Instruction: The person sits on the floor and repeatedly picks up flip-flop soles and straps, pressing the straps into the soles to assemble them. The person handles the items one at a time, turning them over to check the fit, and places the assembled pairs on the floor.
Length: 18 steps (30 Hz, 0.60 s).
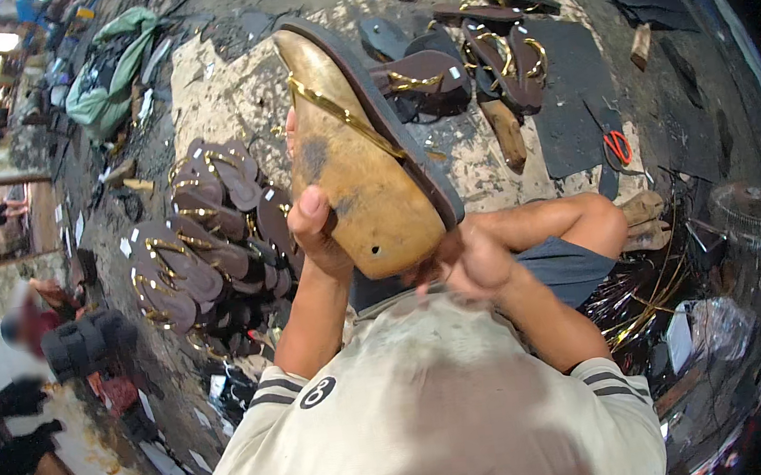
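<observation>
A wooden shoe last (372, 201), yellowish and worn with dark smudges, is raised in front of my chest. Fitted on it is a dark brown sandal (392, 133), its sole along the last's right side and a gold strap (343, 115) crossing the front. My left hand (315, 221) grips the last from the left, thumb on the near face and other fingers mostly behind. At the heel end, my right hand (472, 260) is curled close against the sole, slightly blurred; its fingertips are partly hidden behind the heel, so what they hold cannot be made out.
Several finished-looking brown sandals (173, 270) with gold straps are piled at the left; more sandals (506, 64) lie ahead. A wooden piece (505, 134), orange-handled scissors (617, 147) and a black sheet (572, 103) rest on the ground. Gold strips (638, 311) lie at my right.
</observation>
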{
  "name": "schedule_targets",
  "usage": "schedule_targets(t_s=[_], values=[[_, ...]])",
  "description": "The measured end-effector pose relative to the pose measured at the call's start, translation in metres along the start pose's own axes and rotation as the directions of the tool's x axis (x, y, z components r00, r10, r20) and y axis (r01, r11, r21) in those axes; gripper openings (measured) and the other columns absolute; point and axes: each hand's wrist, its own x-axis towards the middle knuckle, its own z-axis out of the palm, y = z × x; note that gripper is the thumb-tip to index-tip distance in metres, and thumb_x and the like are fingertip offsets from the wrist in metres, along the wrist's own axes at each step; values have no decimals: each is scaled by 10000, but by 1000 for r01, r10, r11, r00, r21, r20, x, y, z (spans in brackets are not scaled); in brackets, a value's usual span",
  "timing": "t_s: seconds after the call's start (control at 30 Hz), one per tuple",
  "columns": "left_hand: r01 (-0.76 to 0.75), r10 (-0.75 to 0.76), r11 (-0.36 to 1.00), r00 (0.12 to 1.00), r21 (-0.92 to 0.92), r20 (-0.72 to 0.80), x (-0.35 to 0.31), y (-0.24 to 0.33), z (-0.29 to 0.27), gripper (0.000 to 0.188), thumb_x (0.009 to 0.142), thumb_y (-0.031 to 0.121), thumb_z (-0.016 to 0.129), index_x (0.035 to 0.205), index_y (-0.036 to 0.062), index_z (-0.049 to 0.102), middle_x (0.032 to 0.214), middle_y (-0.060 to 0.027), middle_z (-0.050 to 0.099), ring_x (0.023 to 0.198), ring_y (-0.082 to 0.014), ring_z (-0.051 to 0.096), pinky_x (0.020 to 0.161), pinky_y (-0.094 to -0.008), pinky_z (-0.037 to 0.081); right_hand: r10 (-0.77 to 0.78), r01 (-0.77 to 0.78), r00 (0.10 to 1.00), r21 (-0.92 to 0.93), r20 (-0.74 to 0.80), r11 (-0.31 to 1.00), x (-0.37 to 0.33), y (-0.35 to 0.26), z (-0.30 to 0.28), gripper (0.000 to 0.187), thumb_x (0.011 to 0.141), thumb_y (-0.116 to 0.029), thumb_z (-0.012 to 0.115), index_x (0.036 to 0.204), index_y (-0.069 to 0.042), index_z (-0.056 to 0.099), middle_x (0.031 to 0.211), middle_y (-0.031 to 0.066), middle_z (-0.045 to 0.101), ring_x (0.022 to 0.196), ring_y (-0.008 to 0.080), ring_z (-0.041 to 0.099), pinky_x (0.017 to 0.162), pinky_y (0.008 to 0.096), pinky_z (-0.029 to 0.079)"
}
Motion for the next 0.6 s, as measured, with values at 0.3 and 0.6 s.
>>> schedule_targets(t_s=[0.3,0.6], values=[[166,-173,982,982,90,72,25,0,-4,888,882,337,618,1571,2,169,1579,-237,279,1431,-373,376,1200,-475,291,-295,294,955,-104,2,950,2,-27,50,762,911,-244,642,1542,-92,244,1410,151,485,1235,297,564,994,509,541],[194,-262,846,963,496,70,9,-15,-11,905,937,152,633,1592,13,23,1549,-163,348,1385,-259,423,1138,-365,345,-473,400,880,-472,-40,786,17,-34,17,794,891,-147,675,1524,-35,209,1400,185,430,1273,250,487,1059,392,437]])
